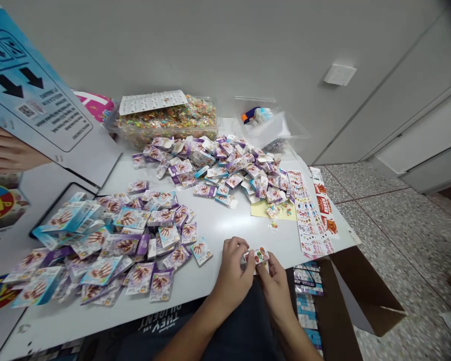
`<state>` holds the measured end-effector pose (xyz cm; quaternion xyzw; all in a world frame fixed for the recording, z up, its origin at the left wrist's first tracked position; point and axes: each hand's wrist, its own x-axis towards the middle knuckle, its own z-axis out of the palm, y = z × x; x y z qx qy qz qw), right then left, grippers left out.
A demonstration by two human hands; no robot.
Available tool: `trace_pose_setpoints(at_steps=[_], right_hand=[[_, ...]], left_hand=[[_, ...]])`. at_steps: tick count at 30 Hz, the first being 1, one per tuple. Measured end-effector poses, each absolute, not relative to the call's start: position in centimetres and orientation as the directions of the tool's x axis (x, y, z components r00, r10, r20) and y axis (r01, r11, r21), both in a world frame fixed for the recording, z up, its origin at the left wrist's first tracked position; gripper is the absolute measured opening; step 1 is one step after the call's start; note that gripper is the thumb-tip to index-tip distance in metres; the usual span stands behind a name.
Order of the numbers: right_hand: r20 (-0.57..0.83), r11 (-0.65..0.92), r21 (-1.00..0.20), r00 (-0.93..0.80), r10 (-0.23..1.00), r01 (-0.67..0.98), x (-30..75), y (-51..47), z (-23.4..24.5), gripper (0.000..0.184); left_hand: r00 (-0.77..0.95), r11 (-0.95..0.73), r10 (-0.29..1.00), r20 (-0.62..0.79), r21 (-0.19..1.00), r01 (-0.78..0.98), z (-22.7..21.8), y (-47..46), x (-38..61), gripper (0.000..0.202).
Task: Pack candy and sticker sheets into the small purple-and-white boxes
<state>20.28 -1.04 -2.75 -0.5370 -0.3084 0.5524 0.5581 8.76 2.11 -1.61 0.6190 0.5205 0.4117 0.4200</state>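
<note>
At the table's front edge, my left hand (231,268) and my right hand (277,286) are closed together on a small white piece printed with round coloured pictures, a sticker sheet (261,254). My left thumb lies across it, and my right fingers grip it from the other side. Whether it is folded, or something sits under it, my fingers hide. A small printed box (201,250) lies flat to the left of my left hand. Ahead of my hands, small clear packets of coloured beads (272,210) rest on and beside a yellow sheet (257,209).
A heap of small boxes (131,245) covers the left; another pile of boxes (225,165) lies behind. A bin of coloured beads (165,120) and a clear bin (296,134) stand at the wall. Sticker strips (308,220) lie right. Below is an open carton (342,301).
</note>
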Motion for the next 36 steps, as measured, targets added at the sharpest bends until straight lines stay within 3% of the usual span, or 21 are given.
trace_pose_setpoints(at_steps=[3,4,5,7,9,12,14,16,22,28,30,36], right_hand=[[-0.187,-0.111,-0.881,0.123,0.975,-0.459,19.9,-1.4,-2.6,0.044],[-0.171,-0.104,-0.882,0.107,0.98,-0.46,19.8,-1.4,-2.6,0.046],[-0.162,-0.1,-0.901,0.113,0.98,-0.423,19.9,-1.3,-2.6,0.043],[-0.111,-0.063,-0.969,0.194,0.975,-0.24,20.2,-1.0,-3.0,0.027],[0.069,0.062,-0.997,0.252,0.965,0.037,21.0,-0.5,-3.7,0.02],[0.377,0.268,-0.872,0.212,0.902,0.409,23.2,0.4,-4.8,0.029],[0.482,0.299,-0.763,0.195,0.854,0.573,24.8,1.0,-5.5,0.037],[0.536,0.286,-0.684,0.196,0.821,0.671,26.1,1.8,-6.1,0.042],[0.567,0.244,-0.649,0.245,0.786,0.721,28.5,4.4,-7.6,0.041],[0.486,0.132,-0.365,0.067,0.872,0.921,28.9,6.4,-7.5,0.038],[0.433,0.103,-0.337,0.057,0.9,0.936,28.5,6.8,-7.1,0.039],[0.39,0.094,-0.615,0.199,0.899,0.783,28.0,7.4,-6.3,0.034]], left_hand=[[0.225,-0.214,0.966,0.13,0.889,0.404,-1.5,2.8,8.2,0.014],[0.211,-0.226,0.967,0.146,0.875,0.429,-1.5,3.0,8.0,0.005],[0.179,-0.23,0.97,0.164,0.859,0.457,-1.6,3.1,7.8,0.009],[0.156,-0.236,0.971,0.181,0.828,0.508,-1.8,3.4,7.5,0.037],[0.245,-0.259,0.959,0.141,0.786,0.561,-1.9,3.9,7.2,0.045],[0.361,-0.318,0.931,0.055,0.606,0.729,-1.7,5.6,6.7,0.029],[0.318,-0.311,0.946,0.057,0.426,0.85,-1.3,7.4,6.2,0.029],[0.256,-0.268,0.963,0.082,0.319,0.909,-1.2,9.5,5.7,0.035],[0.218,-0.221,0.975,0.042,0.271,0.937,-2.6,12.1,6.3,0.055],[0.266,-0.267,0.963,0.042,0.29,0.919,-3.1,8.1,8.4,0.05],[0.263,-0.267,0.963,0.054,0.31,0.913,-3.1,7.3,8.8,0.044],[0.152,-0.165,0.986,0.065,0.444,0.881,-4.0,7.2,9.2,0.038]])
